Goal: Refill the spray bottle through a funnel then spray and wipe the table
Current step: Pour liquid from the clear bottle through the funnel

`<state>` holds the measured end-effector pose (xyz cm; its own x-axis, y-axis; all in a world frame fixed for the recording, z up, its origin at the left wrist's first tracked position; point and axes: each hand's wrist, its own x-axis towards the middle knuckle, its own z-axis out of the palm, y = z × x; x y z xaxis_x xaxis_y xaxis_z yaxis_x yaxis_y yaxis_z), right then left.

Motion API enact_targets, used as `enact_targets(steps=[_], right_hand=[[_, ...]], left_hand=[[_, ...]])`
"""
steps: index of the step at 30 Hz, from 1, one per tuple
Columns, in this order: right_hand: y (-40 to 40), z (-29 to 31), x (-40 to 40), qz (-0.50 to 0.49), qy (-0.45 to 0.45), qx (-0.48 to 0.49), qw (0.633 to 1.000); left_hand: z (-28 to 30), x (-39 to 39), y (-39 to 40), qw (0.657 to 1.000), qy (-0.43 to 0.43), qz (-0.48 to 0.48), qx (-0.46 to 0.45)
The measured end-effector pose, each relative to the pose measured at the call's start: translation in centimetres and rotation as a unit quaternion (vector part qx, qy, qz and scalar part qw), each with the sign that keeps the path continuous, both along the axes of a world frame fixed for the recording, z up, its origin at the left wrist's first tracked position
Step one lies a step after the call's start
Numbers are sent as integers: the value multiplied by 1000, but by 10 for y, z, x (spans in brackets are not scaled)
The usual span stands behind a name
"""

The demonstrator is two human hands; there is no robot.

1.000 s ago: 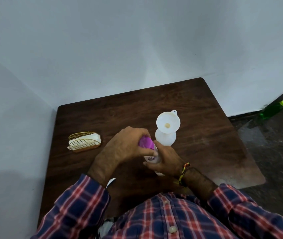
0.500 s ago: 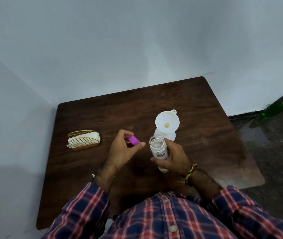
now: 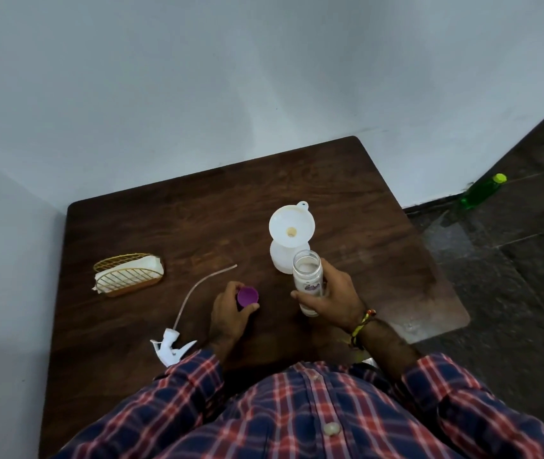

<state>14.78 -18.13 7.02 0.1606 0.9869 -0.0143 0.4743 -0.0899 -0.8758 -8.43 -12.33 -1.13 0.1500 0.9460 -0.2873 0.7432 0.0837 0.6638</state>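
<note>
A white funnel [image 3: 292,226] sits in the neck of a white spray bottle [image 3: 282,260] standing mid-table. My right hand [image 3: 333,298] grips a clear refill bottle [image 3: 308,278], uncapped and upright, just in front of the spray bottle. My left hand [image 3: 230,309] holds its purple cap [image 3: 247,297], open side up, low over the table. The white spray head [image 3: 173,349] with its long dip tube lies on the table at the front left.
A gold wire holder with white napkins [image 3: 128,274] stands at the table's [image 3: 197,220] left. The table sits in a wall corner. A green bottle [image 3: 482,192] lies on the dark floor at the right.
My left hand twisted the purple cap off the refill bottle and carried it left and down toward the table. The right hand kept the open bottle upright.
</note>
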Motion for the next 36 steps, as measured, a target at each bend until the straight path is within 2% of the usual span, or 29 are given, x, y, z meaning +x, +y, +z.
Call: enact_targets(steps=[4, 6, 9, 11, 14, 19, 24, 28, 36], right_hand=[[-6, -1, 7, -28, 8, -16, 999], [-9, 0, 13, -42, 13, -22, 999], [-14, 6, 24, -63, 22, -6, 998], [-14, 13, 30, -91, 34, 15, 995], [-6, 25, 38, -117, 25, 63, 991], [12, 36, 52, -120, -58, 100, 986], [24, 39, 58, -109, -177, 64, 976], [29, 44, 62, -90, -235, 29, 967], [41, 49, 69, -60, -319, -13, 946]], left_hand=[[6, -6, -6, 991, 88, -95, 24], [24, 0, -6, 989, 89, -91, 70], [76, 25, 5, 989, -49, -17, 136], [107, 46, 19, 978, -133, -17, 158], [135, 77, 41, 977, -161, -74, 122], [136, 107, 60, 980, -119, -115, 106], [121, 113, 63, 978, -82, -119, 148], [115, 112, 64, 981, -61, -136, 122], [111, 114, 61, 982, -92, -125, 107]])
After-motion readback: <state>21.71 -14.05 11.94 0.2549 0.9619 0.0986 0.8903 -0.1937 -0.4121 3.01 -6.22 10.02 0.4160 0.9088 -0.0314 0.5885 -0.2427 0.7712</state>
